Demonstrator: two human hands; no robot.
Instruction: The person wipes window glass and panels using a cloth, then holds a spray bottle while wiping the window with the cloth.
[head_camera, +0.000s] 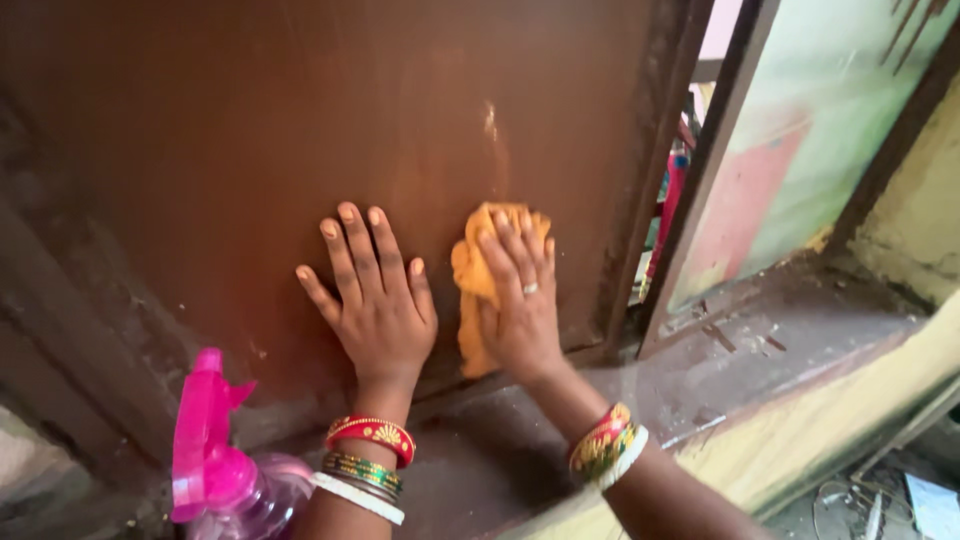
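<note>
Your right hand presses the crumpled orange cloth flat-fingered against the brown metal shutter panel; your left hand, fingers spread, braces beside it. Keep pressure even, strokes overlapping.

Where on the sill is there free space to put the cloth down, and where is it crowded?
The sill is bare to the right of the right hand, between the open frame and the yellow edge, though dusty. The left end is crowded: the pink spray bottle stands beside the left hand. The yellow cloth is pressed on the brown panel.
</note>
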